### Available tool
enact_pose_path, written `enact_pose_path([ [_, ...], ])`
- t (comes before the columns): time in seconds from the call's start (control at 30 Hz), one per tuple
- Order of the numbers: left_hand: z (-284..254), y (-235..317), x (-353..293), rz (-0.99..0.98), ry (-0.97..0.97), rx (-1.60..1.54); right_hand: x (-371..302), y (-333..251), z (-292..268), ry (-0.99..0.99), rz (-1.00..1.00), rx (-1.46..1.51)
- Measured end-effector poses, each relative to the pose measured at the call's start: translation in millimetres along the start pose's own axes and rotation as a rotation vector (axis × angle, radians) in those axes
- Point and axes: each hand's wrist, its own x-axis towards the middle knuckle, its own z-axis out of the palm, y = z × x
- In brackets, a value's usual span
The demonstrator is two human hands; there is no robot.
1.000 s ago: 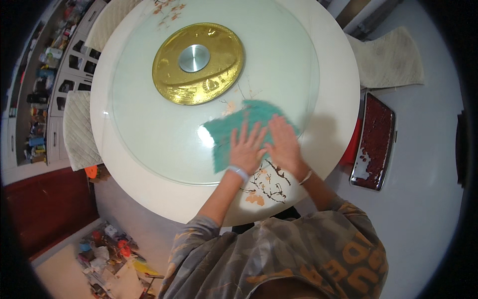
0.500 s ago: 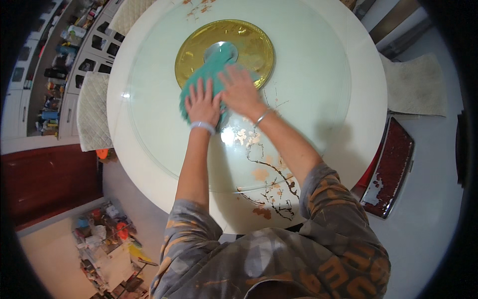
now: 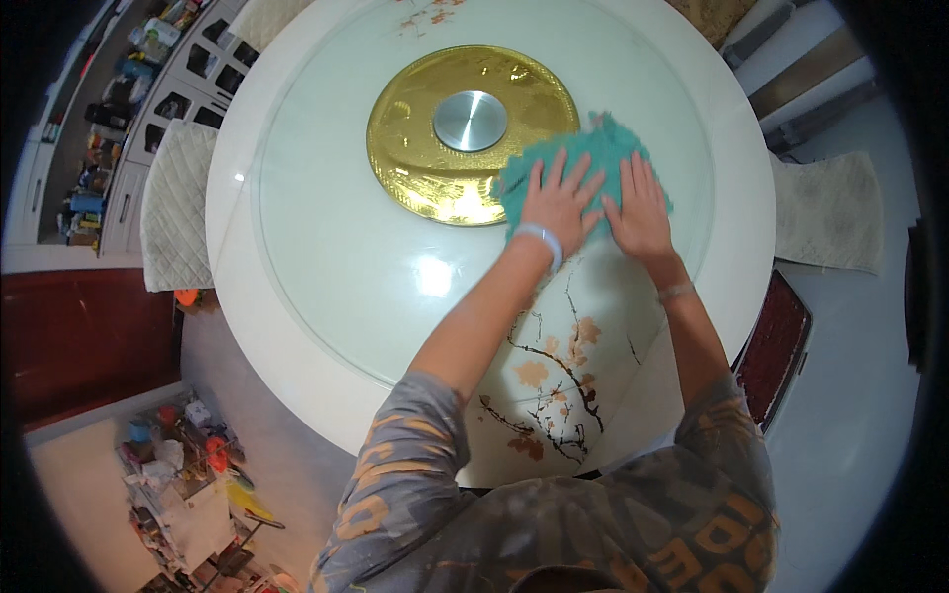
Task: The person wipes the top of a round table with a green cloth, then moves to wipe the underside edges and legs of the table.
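1. L hand [image 3: 563,208]: palm down on the green cloth [image 3: 611,148], fingers spread, pointing away from body. Grip flat & released, nothing clenched. Pale bracelet [image 3: 540,241] at wrist.
2. R hand [image 3: 641,219]: just beside L, also palm down on cloth, fingers straight & closer tog. Grip likewise loose, no clench. Thin bracelet [image 3: 676,291] on that wrist.
3. Cloth: spread w/ ragged edges under both hands, on R part of the round glass top [image 3: 336,237]; its L edge overlaps lower R rim of the gold disc [image 3: 410,148].
4. Disc: approx. mid of glass, shiny, w/ round silver hub [image 3: 471,121] at ctr.
5. Glass sits on round white desk [image 3: 247,282], whose rim shows all round the sides. Branch-&-blossom pattern [image 3: 559,371] betw. the forearms; bright glare spot on glass, L of it.
6. Surroundings: quilted pale chair [image 3: 180,203] at desk's L, another covered chair [image 3: 830,212] at R; dark red panel [image 3: 776,341] below the latter. Loaded shelves [image 3: 104,138] far L, jumbled items [image 3: 188,465] lower L.
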Motion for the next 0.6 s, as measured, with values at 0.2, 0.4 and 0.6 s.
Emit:
enact_pose_path([
  [0.2,-31.1,-135.9,13.0,-0.395,-0.051,0.126,124.3,-94.8,82.2,0.094,-0.208,0.008],
  [0.4,-66.5,-199.8,-166.3,-0.841,-0.080,0.233,73.8,-290.4,103.4,-0.004,-0.550,0.207],
  [0.6,-70.5,-175.1,-209.0,-1.037,-0.090,0.238,48.0,-307.0,90.4,-0.076,-0.680,0.343],
])
